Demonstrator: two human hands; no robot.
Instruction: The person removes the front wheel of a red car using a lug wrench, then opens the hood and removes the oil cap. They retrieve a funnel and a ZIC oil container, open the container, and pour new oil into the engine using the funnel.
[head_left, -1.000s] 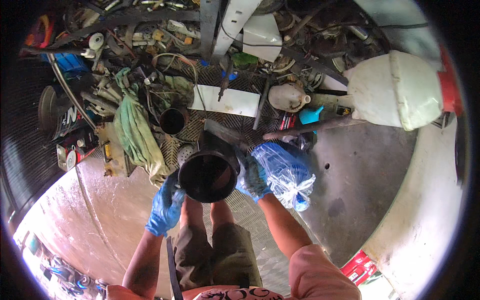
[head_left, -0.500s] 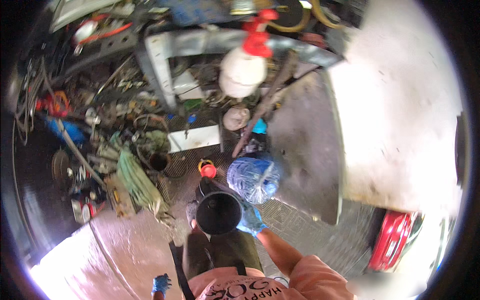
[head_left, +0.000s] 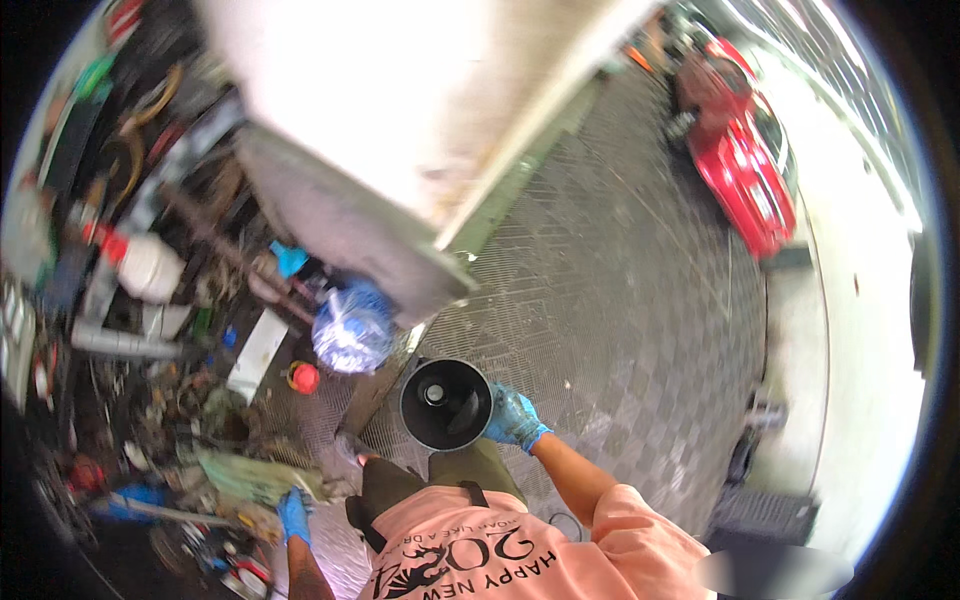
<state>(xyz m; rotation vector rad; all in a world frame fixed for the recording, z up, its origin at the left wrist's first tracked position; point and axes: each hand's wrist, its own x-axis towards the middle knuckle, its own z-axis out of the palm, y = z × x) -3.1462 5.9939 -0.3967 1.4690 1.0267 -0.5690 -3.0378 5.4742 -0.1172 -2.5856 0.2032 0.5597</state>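
Head view: black container, round-mouthed, sits in front of the thighs, mouth turned up toward the camera; inside wall dark, a small pale round patch showing at depth; right hand, blue-gloved, on the container's right side, fingers closed in on it, fingertips partly hidden by the wall; left hand, also gloved, well apart from the container, out at lower left by a pale green cloth; cannot tell whether it touches that cloth, nor how wide its fingers stand; nothing made out in it.

Farther out, same view: blue bundle in clear plastic up and left of the container, apart from it; red-orange round item near the white panel; turquoise funnel beyond the bundle; red car far off at upper right, on the patterned floor.

Progress, as judged: container in hand, one-handed grip done; setting it down not yet done; contents, if any, too dark to confirm; anything further left over cannot be read from here.
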